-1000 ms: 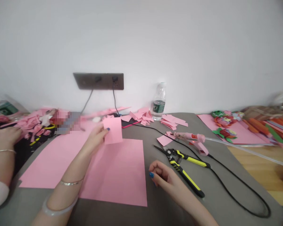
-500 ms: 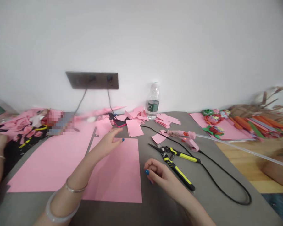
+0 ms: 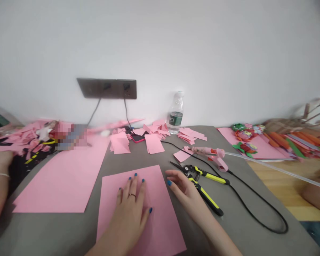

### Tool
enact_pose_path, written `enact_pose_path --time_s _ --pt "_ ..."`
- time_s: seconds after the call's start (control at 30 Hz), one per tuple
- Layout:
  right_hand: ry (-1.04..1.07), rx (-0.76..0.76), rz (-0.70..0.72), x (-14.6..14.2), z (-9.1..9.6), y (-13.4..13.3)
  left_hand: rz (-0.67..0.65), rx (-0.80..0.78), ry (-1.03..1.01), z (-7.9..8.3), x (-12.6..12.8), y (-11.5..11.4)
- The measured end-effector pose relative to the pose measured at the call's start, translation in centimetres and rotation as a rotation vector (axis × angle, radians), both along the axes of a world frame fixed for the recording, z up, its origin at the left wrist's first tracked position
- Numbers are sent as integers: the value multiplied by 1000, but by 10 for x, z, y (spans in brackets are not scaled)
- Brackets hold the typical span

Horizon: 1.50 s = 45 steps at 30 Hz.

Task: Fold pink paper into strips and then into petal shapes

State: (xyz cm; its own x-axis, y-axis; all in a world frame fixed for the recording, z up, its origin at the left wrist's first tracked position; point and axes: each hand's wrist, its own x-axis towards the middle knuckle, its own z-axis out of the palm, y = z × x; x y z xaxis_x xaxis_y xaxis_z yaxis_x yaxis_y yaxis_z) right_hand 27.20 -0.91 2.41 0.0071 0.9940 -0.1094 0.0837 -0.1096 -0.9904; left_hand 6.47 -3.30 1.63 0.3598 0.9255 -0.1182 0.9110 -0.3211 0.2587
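A pink paper sheet lies on the grey tabletop directly in front of the person, running out of view at the bottom. The left hand rests palm down on it, fingers extended and slightly parted, thumb out to the side, pressing the sheet without gripping it. The right hand is half curled with nothing in it, just beside the sheet's right edge; whether it touches the paper, I cannot tell.

Right of that hand lie yellow-and-black spring shears, their handles spread. Beyond them is a pink glue gun, a small red light lit, with a clear glue stick in its rear. A larger pink sheet lies to the left.

Farther back, among cut pink paper pieces, stands a clear plastic bottle; its green label carries pale writing too blurred to read.
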Motion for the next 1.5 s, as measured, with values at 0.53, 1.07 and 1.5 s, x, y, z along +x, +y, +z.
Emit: enact_pose_path --time_s 0.53,1.07,1.5 --pt "281 -243 -123 -10 6 17 -149 372 -43 -34 -25 12" --pt "457 -366 -182 -6 22 22 -190 445 -8 -39 -21 8" --pt "517 -379 -150 -11 27 21 -259 416 8 -35 -26 7"
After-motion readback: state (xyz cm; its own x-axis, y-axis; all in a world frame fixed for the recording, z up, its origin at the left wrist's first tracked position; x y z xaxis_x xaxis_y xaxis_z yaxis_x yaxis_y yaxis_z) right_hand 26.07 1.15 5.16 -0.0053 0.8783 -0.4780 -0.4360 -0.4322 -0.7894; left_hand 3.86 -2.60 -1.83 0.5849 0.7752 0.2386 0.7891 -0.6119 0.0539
